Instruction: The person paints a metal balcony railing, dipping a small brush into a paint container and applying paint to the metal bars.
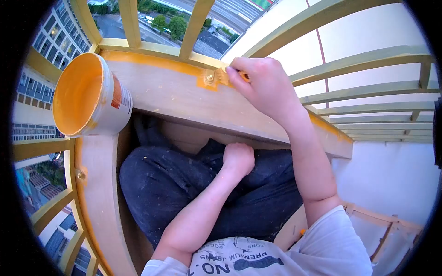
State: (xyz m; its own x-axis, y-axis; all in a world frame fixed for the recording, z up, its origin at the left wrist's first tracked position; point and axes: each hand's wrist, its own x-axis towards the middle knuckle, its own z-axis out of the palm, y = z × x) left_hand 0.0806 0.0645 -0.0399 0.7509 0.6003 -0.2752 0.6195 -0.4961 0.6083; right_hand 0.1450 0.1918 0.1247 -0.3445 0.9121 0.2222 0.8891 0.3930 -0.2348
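Observation:
My right hand (pixel 267 85) is closed around a paintbrush (pixel 222 76). The end of its orange handle shows beside my fingers, and its bristles touch the ledge (pixel 170 89) beside a bolt (pixel 210 77). Orange paint surrounds the bolt and runs along the ledge at the foot of the railing. My left hand (pixel 239 158) rests as a fist on my dark trousers (pixel 184 179), with its fingers mostly hidden and no object showing from it. To the left, a tilted white bucket (pixel 120 108), coated orange inside, stands on the ledge corner against the railing.
Yellowish railing bars (pixel 195 27) curve around the front, left and right. Buildings and a road lie far below beyond them. Another bolt (pixel 80 175) sits on the left ledge, with orange paint around it. A white wall (pixel 386 179) stands at the right.

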